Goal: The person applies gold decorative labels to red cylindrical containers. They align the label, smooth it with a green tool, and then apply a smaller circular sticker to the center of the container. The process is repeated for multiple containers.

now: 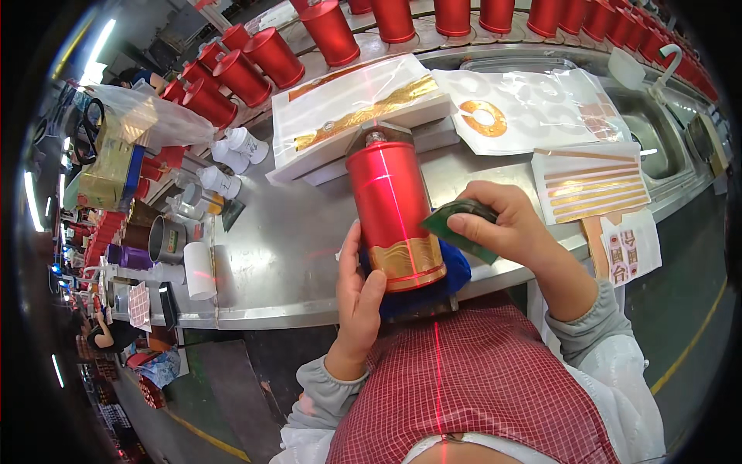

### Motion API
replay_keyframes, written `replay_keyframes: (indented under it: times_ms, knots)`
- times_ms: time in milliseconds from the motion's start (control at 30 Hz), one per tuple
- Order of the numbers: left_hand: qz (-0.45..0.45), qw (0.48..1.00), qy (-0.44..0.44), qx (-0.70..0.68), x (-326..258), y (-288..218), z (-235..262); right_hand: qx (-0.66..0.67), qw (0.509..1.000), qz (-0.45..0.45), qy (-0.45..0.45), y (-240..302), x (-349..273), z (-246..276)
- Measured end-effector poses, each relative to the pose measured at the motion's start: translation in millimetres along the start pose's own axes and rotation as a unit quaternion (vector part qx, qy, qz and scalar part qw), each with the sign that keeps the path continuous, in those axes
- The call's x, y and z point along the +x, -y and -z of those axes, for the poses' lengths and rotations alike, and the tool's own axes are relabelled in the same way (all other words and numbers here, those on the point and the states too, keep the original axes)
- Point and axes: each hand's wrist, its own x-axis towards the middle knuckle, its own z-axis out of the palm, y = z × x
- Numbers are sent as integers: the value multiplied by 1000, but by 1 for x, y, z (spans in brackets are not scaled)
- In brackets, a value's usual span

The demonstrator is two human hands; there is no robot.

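Observation:
In front of me a shiny red bottle (386,193) lies tilted on a holder, its neck pointing away from me. A gold wavy decal (408,259) wraps its lower end, and a red laser line runs along it. My left hand (360,288) cups the bottle's lower left side, thumb toward the front. A flat green scraper (464,224) is pinched in my right hand (502,224), its pointed corner close to the bottle's right side. Under the bottle's base sits a blue cloth or pad (457,267), partly hidden.
Gold decal sheets (363,108) lie on a white block behind the bottle. More sheets (591,185) spread right, before a sink (657,131). Several red bottles (328,31) line the conveyor. White cups (224,182), a metal mug (166,240) and a paper roll (199,271) stand left.

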Motion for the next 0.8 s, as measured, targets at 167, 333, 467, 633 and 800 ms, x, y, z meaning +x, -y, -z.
replay_keyframes:
  times_ms: [167,333,467,633,800]
  knots:
    - [33,999,-30,19,13,-10,-9,-35,999,-12,22,8,14,-3]
    - [-12,997,-55,53,14,-9,-11,-66,994,47,79,22,24,-2]
    - [-155,951,-45,265,14,-11,1,-129,987,73,54,30,26,4]
    - [-280,840,64,461,37,-40,-13,-75,997,19,15,20,15,7]
    - [-322,793,132,500,51,-53,-22,-56,998,26,11,13,6,4]
